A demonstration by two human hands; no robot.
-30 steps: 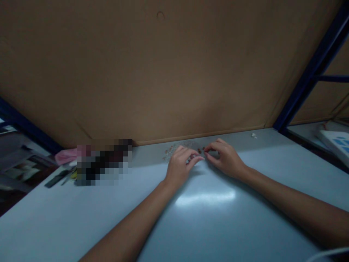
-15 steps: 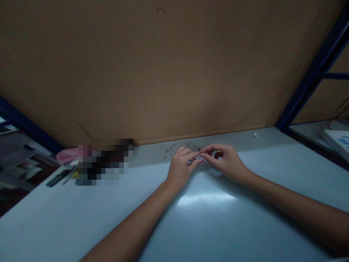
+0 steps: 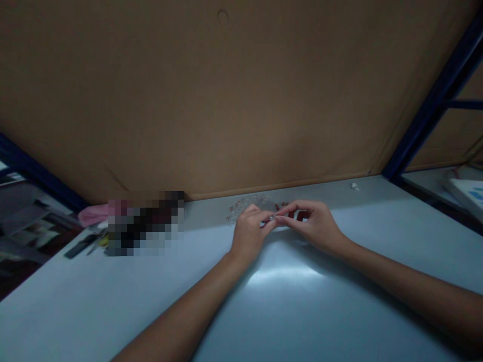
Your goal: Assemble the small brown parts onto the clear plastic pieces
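Note:
My left hand point(image 3: 249, 229) and my right hand point(image 3: 311, 221) meet fingertip to fingertip above the pale tabletop point(image 3: 151, 291). Between their pinched thumbs and forefingers is a small clear piece point(image 3: 272, 217), too small to name; both hands appear to grip it. Just behind my left hand lies a heap of small clear pieces point(image 3: 247, 202), some with orange-brown bits, partly hidden by the fingers. Several small reddish-brown pieces point(image 3: 281, 205) lie behind my right fingertips.
A brown cardboard panel point(image 3: 241, 100) rises along the table's back edge. At the left are a pink cloth point(image 3: 92, 215), a dark flat tool point(image 3: 80, 246) and a blurred-out patch. A small white scrap point(image 3: 354, 186) lies back right, near a blue metal post point(image 3: 422, 115).
My fingertips have shifted slightly around the small clear piece, and more of the reddish-brown pieces behind my right hand now shows. Both arms stay nearly in place.

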